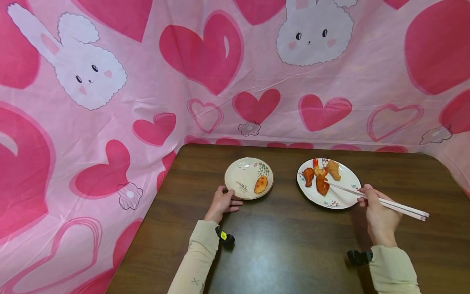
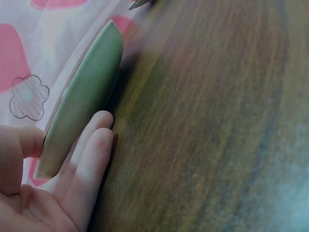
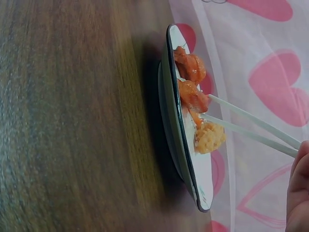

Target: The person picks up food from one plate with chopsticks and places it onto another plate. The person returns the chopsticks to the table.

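Note:
My left hand (image 1: 222,203) grips the near-left rim of a small cream plate (image 1: 238,171), thumb on top and fingers below. One golden-brown oval food piece (image 1: 261,185) lies on that plate. In my right hand (image 1: 380,216) is a pair of pale chopsticks (image 1: 400,208), their tips at a glazed brown piece of meat (image 1: 322,185) on the larger white plate (image 1: 346,196). Around it lie a drumstick (image 1: 308,176), a shrimp-like piece (image 1: 318,168) and a crumbed fried piece (image 1: 333,170). In the right wrist view the chopsticks (image 3: 256,128) touch or nearly touch the glazed meat (image 3: 192,95).
Both plates stand on a dark wooden table (image 1: 282,245), the small one left of the large one. A pink cloth (image 1: 286,81) with hearts and rabbits hangs behind the table and along its left side. Each wrist wears a small black camera.

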Tool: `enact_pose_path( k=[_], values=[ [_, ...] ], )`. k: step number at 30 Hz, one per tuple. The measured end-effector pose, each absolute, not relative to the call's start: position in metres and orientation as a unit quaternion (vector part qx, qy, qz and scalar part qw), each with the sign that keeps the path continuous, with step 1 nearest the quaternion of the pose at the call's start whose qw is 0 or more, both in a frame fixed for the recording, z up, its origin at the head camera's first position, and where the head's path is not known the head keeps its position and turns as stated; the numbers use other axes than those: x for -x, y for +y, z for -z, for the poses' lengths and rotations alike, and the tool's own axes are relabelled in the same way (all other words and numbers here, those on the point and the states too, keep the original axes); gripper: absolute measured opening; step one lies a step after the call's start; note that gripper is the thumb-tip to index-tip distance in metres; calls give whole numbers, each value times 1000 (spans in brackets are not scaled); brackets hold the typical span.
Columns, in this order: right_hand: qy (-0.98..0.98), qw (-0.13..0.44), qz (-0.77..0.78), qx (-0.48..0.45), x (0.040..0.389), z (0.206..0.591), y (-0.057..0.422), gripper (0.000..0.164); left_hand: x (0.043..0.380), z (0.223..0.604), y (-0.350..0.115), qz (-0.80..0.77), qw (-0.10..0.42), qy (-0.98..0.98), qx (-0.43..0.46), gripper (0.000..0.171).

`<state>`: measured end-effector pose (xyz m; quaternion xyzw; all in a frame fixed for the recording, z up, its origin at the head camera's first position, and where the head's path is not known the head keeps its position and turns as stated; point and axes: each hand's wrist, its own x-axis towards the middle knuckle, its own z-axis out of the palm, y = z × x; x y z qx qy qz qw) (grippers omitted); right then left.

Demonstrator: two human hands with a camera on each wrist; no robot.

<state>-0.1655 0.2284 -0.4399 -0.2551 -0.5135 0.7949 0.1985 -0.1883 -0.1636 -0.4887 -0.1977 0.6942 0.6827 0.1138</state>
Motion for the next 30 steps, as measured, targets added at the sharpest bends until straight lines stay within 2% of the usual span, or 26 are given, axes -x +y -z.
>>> enact_pose_path(
  k=[13,21,24,27,30],
  values=[
    [-522,190,-788,264,165,436,227,39,188,489,-164,-683,116,696,188,38],
    [-562,235,-773,177,168,442,216,31,190,490,-164,-685,118,693,190,39],
    [-560,236,-776,169,170,444,209,30,190,490,-164,-686,120,692,191,38],
    [-565,236,-776,150,181,462,207,32,189,490,-163,-686,120,691,192,37],
    [-568,230,-782,114,199,497,208,34,189,490,-163,-685,117,693,193,36]
  ],
)
